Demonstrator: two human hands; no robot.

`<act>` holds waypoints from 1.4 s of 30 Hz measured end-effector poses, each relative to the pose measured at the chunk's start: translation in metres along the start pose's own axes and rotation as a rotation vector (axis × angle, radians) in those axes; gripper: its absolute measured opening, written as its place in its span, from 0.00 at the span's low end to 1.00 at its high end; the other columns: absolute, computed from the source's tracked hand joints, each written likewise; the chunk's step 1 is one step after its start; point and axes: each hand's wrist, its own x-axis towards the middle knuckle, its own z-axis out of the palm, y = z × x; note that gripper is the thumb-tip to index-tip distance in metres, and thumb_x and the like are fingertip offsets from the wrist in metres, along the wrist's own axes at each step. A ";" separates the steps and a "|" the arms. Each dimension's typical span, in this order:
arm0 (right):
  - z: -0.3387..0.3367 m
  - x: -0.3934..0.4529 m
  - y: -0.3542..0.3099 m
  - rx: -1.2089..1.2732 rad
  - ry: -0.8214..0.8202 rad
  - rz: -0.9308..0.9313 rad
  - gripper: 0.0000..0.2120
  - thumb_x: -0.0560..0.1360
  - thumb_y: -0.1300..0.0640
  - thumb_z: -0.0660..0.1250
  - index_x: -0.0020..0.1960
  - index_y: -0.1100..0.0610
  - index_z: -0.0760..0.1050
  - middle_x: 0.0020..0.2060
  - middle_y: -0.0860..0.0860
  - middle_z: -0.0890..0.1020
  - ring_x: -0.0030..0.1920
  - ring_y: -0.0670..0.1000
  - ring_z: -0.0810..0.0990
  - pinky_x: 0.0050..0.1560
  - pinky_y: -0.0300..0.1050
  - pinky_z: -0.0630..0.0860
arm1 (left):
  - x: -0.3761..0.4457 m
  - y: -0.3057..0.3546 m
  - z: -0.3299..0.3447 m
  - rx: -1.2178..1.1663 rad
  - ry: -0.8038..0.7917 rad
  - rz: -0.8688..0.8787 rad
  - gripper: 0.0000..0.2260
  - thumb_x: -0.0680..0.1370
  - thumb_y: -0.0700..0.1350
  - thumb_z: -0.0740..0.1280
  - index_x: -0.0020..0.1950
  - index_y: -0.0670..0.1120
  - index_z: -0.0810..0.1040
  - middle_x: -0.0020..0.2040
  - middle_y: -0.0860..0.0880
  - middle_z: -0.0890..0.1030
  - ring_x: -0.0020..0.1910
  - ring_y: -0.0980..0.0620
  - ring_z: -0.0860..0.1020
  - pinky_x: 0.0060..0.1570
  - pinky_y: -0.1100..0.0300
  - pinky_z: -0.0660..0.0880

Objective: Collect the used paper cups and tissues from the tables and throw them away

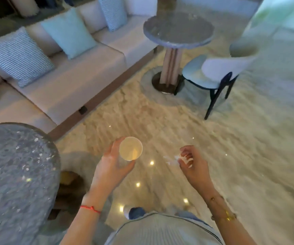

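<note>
One cup (130, 150) — one tissue (173, 159).

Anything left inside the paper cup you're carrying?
The white paper cup in the left hand looks empty: only its pale bottom shows, blurred. The right hand pinches a crumpled white tissue.

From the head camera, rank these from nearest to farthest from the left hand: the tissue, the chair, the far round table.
1. tissue, pinched in the right hand, just right of the left hand.
2. chair, ahead on the right.
3. far round table, beyond the chair.
</note>
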 end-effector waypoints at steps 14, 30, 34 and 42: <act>-0.286 -0.135 0.167 -0.039 0.473 0.281 0.17 0.71 0.65 0.71 0.54 0.50 0.73 0.43 0.44 0.78 0.43 0.42 0.77 0.38 0.30 0.73 | -0.027 0.271 0.244 -0.147 -0.367 0.429 0.33 0.71 0.54 0.75 0.72 0.53 0.66 0.66 0.57 0.72 0.63 0.59 0.71 0.61 0.62 0.70; -0.486 -0.162 0.314 -0.034 0.843 0.599 0.17 0.71 0.63 0.72 0.55 0.50 0.73 0.43 0.43 0.77 0.45 0.38 0.75 0.40 0.28 0.73 | -0.003 0.505 0.467 -0.141 -0.675 0.660 0.30 0.69 0.53 0.77 0.68 0.55 0.69 0.60 0.57 0.75 0.58 0.58 0.74 0.54 0.61 0.73; -0.548 -0.133 0.365 -0.025 0.914 0.599 0.17 0.71 0.63 0.71 0.55 0.48 0.72 0.43 0.43 0.78 0.47 0.38 0.76 0.41 0.29 0.74 | 0.027 0.571 0.537 -0.143 -0.713 0.723 0.31 0.69 0.52 0.76 0.69 0.56 0.69 0.61 0.59 0.74 0.58 0.59 0.73 0.52 0.64 0.70; -0.709 -0.057 0.455 -0.064 1.067 0.585 0.15 0.71 0.63 0.72 0.53 0.50 0.74 0.45 0.41 0.79 0.47 0.42 0.78 0.45 0.33 0.75 | 0.096 0.735 0.672 -0.140 -0.799 0.869 0.30 0.68 0.51 0.76 0.67 0.59 0.69 0.59 0.61 0.74 0.55 0.60 0.73 0.47 0.74 0.66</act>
